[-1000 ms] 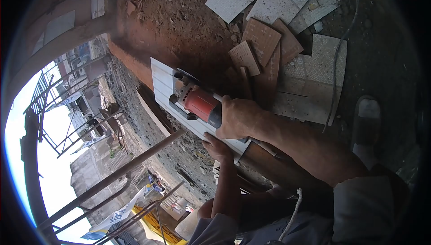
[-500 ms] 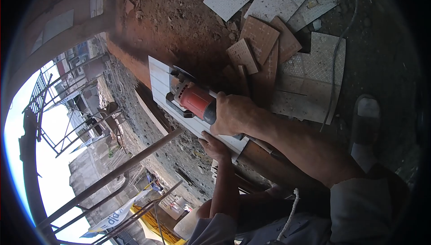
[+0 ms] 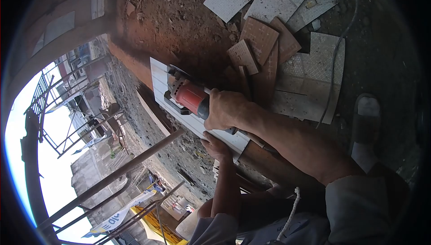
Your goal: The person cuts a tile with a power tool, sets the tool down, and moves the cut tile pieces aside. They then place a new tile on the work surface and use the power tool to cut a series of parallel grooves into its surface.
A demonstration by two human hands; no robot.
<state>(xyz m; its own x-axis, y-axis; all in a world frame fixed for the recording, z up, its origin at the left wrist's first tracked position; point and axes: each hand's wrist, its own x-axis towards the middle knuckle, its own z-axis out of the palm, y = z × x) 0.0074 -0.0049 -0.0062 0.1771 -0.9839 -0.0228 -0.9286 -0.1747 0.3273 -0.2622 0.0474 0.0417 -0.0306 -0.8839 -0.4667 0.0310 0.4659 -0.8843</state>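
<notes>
A red and black power cutter with a round blade rests on a long white tile, its blade at the tile's upper edge near the far end. My right hand is wrapped round the cutter's black rear end. At the tile's lower edge, near its close end, my left hand grips the tile, with the thumb on top and the other fingers partly hidden. Reddish dust covers the ground beyond the blade.
Brown tile pieces and large pale tiles lie at the upper right, crossed by a grey cable. A shod foot is at the right. A metal pole and railings stand at the lower left.
The cutter and my right hand have moved slightly up and left along the tile, towards its far end. My left hand keeps its hold with hardly any shift.
</notes>
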